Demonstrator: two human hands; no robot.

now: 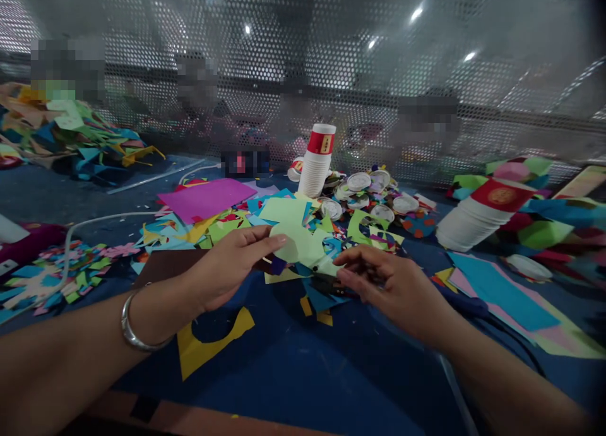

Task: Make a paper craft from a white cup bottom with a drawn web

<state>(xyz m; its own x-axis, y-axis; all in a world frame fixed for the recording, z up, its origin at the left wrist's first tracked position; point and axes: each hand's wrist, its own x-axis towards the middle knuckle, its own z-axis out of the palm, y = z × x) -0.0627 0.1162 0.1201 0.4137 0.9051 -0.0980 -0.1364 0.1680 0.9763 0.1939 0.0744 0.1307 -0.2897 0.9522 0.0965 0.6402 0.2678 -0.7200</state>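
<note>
My left hand (231, 265) pinches a pale green paper cut-out (303, 247) by its left edge, thumb on top, a silver bangle on the wrist. My right hand (392, 284) reaches toward the cut-out's right lower edge, fingers curled and pointing left, over something dark that I cannot make out. Both hands hover above a blue table surface (303, 373) strewn with coloured paper scraps. A yellow offcut (208, 344) with a round hole cut out lies below my left wrist.
A stack of paper cups (316, 161) stands upright behind the scraps; another stack (478, 215) lies on its side at right. Several cup lids or bottoms (364, 193) lie between them. A purple sheet (206, 198) and paper heaps (71, 139) sit left. A perforated screen (331, 57) closes the back.
</note>
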